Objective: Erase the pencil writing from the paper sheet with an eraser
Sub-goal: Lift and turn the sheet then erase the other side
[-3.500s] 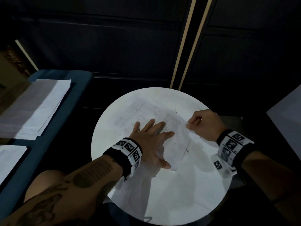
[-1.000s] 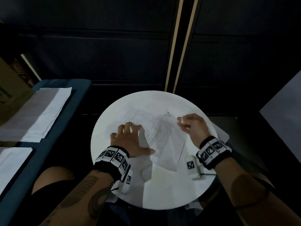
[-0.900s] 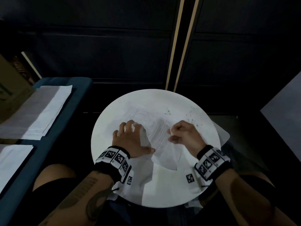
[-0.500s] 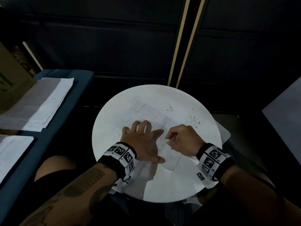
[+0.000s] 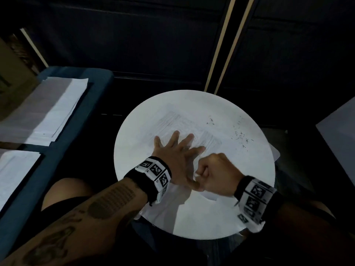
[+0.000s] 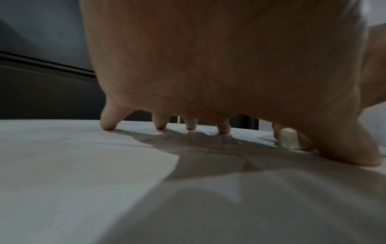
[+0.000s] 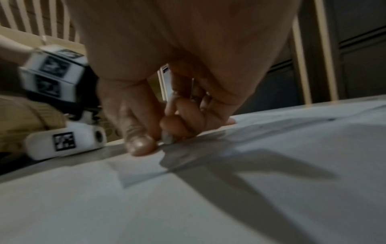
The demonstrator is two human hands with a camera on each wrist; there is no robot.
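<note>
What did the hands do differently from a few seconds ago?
The right hand, pinching the eraser, came in from the paper sheet's far right edge to its near part, right beside the left thumb. The left hand lifted onto its fingertips for a moment, then spread flat again. The sheet stayed on the round table, pencil marks remaining.

We see a thin matt paper sheet [image 5: 194, 131] with faint grey pencil marks, lying slightly rippled on a smooth, white, matt round table [image 5: 240, 189]. The eraser [image 6: 289, 137] looks like dull off-white rubber. Dark crumbs [image 5: 240, 135] speckle the tabletop. The wrist bands [image 5: 153, 173] look like black cloth with white printed plastic blocks.
</note>
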